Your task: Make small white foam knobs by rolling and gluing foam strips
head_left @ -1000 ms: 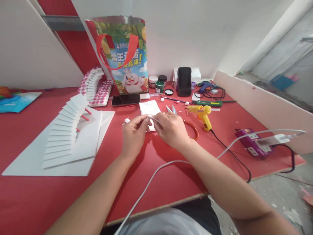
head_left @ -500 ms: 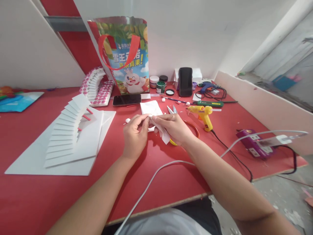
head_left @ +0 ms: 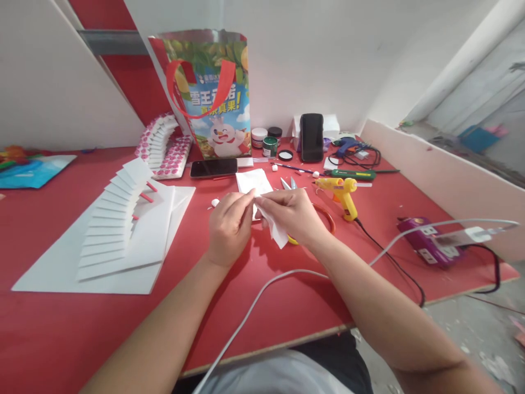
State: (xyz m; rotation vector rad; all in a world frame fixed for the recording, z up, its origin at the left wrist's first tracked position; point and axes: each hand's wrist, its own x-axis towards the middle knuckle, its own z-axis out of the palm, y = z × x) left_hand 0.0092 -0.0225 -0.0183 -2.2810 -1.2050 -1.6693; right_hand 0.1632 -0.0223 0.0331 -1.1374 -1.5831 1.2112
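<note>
My left hand (head_left: 230,227) and my right hand (head_left: 293,214) meet fingertip to fingertip above the middle of the red table. A white tissue (head_left: 278,234) hangs down from the closed fingers of my right hand. My left thumb and forefinger are pinched together at its upper end; whatever sits between them is hidden. Just behind my hands lies a folded white sheet (head_left: 251,180). Scissors (head_left: 293,184) with orange and yellow handles lie partly under my right hand. A small white lump (head_left: 215,203) rests beside my left hand.
To the left, a stepped white foam model (head_left: 107,221) stands on white boards. A printed bag (head_left: 221,98), paint jars (head_left: 269,146) and a phone (head_left: 213,167) line the back. On the right are a yellow glue gun (head_left: 343,192), a purple power strip (head_left: 429,241) and a white cable (head_left: 262,290).
My fingertips have closed in, and the small white bit that showed between them is now covered. My left hand has turned slightly toward the right. The tissue hangs a little lower.
</note>
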